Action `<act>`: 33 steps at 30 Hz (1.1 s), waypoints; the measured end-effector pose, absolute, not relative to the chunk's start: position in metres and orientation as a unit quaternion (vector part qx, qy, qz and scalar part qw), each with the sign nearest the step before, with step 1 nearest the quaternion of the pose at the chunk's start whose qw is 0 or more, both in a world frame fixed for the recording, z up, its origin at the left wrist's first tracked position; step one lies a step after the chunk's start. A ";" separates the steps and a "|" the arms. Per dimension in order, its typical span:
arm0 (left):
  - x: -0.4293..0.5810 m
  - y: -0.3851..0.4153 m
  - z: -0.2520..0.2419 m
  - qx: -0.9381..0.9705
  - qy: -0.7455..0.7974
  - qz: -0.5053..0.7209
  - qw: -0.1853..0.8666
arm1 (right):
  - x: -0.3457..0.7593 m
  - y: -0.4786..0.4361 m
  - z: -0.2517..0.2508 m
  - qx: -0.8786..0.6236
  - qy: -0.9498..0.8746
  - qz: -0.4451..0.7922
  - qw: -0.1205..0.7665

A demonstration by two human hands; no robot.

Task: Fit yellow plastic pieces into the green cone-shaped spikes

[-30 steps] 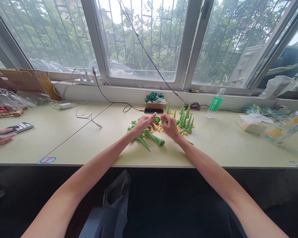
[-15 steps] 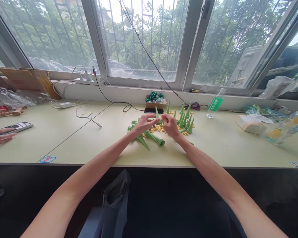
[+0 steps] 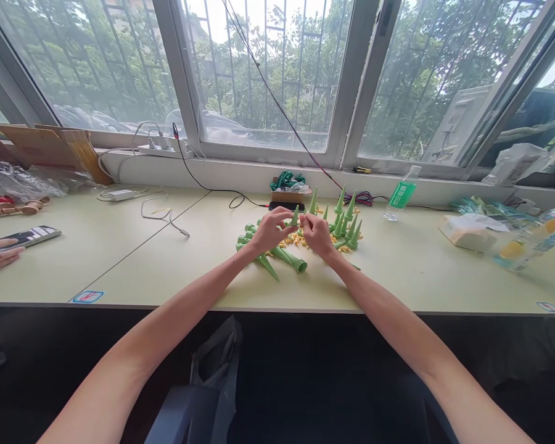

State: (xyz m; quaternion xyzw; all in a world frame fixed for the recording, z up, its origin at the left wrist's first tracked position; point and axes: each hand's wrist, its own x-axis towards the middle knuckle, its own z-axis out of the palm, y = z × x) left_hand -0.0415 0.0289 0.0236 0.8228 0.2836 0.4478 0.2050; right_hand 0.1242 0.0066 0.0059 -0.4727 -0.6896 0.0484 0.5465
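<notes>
My left hand [image 3: 269,232] grips a green plastic watering spike [image 3: 295,215] between thumb and fingers, its point upward. Close against that spike's right side, my right hand [image 3: 317,235] is closed in a pinch; whatever it holds is hidden by the fingers. Small yellow plastic pieces [image 3: 300,242] lie scattered beneath both hands. To the right, several green spikes [image 3: 350,214] stand point up, some with yellow pieces at their sides. More green spikes [image 3: 284,254] lie in a heap under and left of my left hand, partly covered by it.
Behind the heap are a dark phone [image 3: 287,206] and a small cardboard box [image 3: 288,196]. A water bottle [image 3: 401,196] and a tissue pack [image 3: 472,232] stand to the right. A white cable [image 3: 169,219] lies left. Another person's hand [image 3: 0,256] is by a phone at far left.
The green spike in my left hand has shifted slightly right and down, and my left fingers have closed further around it. My right hand stays almost in place.
</notes>
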 end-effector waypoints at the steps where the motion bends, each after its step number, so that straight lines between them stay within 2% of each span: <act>1: -0.041 0.028 0.025 0.819 0.286 0.454 0.203 | 0.124 0.006 0.006 -0.473 -0.687 0.047 0.549; 9: -0.041 0.023 0.032 0.750 0.330 0.500 0.281 | 0.123 0.002 0.009 -0.486 -0.659 0.025 0.574; 16: -0.042 0.022 0.033 0.722 0.344 0.401 0.447 | 0.123 0.001 0.007 -0.452 -0.698 0.056 0.553; 19: -0.043 0.023 0.034 0.714 0.331 0.382 0.484 | 0.123 0.002 0.006 -0.446 -0.704 0.055 0.549; 27: -0.045 0.024 0.033 0.731 0.326 0.399 0.447 | 0.126 0.006 0.004 -0.454 -0.699 0.061 0.549; 33: -0.046 0.020 0.031 0.782 0.308 0.414 0.351 | 0.127 0.007 0.003 -0.453 -0.688 0.065 0.562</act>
